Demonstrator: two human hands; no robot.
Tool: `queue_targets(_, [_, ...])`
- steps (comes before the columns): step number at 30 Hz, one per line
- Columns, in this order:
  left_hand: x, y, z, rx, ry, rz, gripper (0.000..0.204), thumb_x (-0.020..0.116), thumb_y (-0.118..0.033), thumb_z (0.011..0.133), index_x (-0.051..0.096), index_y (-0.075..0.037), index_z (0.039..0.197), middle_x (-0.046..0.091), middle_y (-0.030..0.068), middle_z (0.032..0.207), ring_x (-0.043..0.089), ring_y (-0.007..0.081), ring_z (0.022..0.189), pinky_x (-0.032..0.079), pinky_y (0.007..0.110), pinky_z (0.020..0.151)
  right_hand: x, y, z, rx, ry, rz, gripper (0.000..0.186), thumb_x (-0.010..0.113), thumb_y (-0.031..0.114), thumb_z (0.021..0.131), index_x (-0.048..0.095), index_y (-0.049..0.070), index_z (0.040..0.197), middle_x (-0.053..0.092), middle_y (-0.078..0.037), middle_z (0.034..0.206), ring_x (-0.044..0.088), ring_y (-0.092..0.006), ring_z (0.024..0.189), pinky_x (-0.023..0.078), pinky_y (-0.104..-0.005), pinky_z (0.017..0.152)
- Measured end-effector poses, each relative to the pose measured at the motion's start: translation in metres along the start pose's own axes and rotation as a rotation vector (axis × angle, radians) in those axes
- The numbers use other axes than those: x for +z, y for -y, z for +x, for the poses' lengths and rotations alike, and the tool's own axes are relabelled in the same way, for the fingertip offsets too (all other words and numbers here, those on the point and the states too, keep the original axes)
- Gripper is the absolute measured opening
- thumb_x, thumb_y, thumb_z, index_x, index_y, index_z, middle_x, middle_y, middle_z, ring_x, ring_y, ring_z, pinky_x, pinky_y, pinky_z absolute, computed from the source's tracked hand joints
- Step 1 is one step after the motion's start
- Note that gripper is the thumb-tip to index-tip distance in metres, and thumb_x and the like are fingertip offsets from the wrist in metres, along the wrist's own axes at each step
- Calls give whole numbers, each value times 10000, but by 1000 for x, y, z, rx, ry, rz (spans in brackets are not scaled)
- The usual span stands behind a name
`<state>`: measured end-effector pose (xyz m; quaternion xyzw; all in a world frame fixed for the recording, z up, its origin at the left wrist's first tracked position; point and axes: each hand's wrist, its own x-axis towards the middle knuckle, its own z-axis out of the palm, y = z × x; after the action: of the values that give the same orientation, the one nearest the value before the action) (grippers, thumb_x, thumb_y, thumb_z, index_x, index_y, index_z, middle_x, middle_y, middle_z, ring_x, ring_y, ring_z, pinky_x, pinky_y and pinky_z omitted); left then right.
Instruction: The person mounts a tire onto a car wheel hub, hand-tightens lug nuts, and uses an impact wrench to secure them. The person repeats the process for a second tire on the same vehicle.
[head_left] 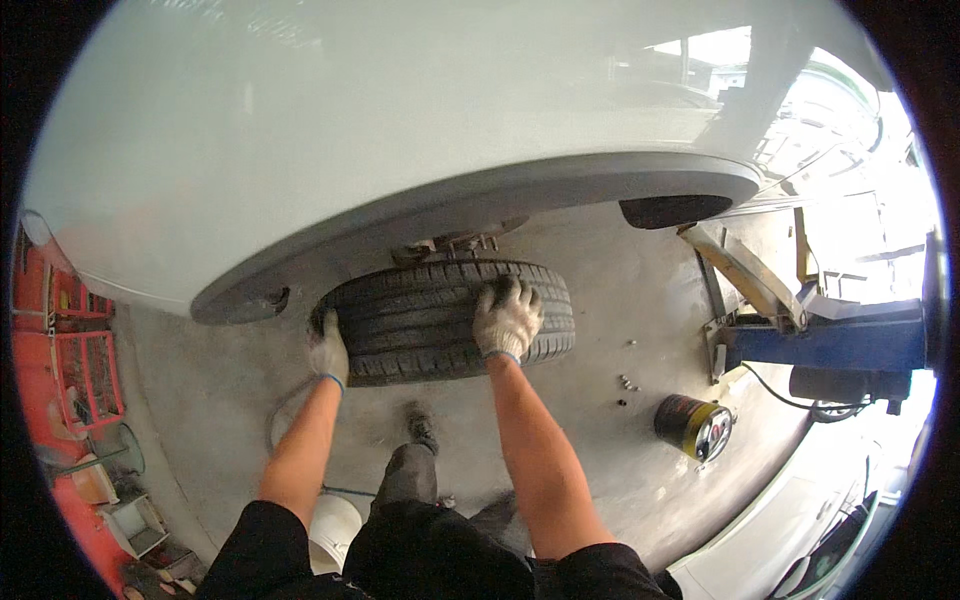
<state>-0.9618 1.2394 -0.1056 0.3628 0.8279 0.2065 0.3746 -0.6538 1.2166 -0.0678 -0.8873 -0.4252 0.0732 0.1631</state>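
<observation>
A black car tire (415, 312), its grooved tread facing me, is held between my hands under the white car's wheel arch (470, 190). My left hand (329, 350), in a pale work glove with dark fingertips, grips the tire's left side. Higher on the right, my gloved right hand (508, 320) presses over the tread with its fingers curved onto it. Behind the tire, part of the hub with several studs (475, 243) shows at the top edge. The rim and the far side of the tire are hidden.
Small nuts (628, 383) lie on the concrete floor beside a black and yellow drum (690, 428). A blue lift post (830, 335) with a yellowish arm (745, 268) stands right. Red racks (85, 365) line the left; a white bucket (336, 522) is near my legs.
</observation>
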Motion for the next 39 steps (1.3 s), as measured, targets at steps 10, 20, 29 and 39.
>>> queue_targets(10, [25,14,-176,151,743,547,842,505,-662,974,451,-6,1498,509,246,1508,543,407,1310,411,484,1110,5,-17,48,21,149,-23,573,601,446,950,587,80,1390,569,-151,1465,481,-391,1354,386,-528,1126])
queue_targets(20, [207,142,-94,157,729,457,698,459,-497,1036,425,-9,1534,395,203,1612,408,381,1460,343,451,1197,-5,-49,60,-38,163,32,599,608,459,948,579,44,1379,568,-169,1454,485,-393,1360,398,-516,1126])
queue_targets(29, [249,182,-81,215,414,439,445,526,-302,1053,564,-28,1401,559,179,1468,525,398,1322,436,486,1087,26,-235,-73,97,211,581,227,624,208,975,708,27,864,712,-185,884,685,-325,792,542,-412,742])
queue_targets(39, [255,191,-85,783,87,1075,301,643,-190,974,673,-51,1240,698,162,1226,675,353,1061,548,492,896,302,-265,-103,-687,1140,-154,711,594,604,960,619,6,1342,675,-222,1273,639,-380,1202,506,-488,1003])
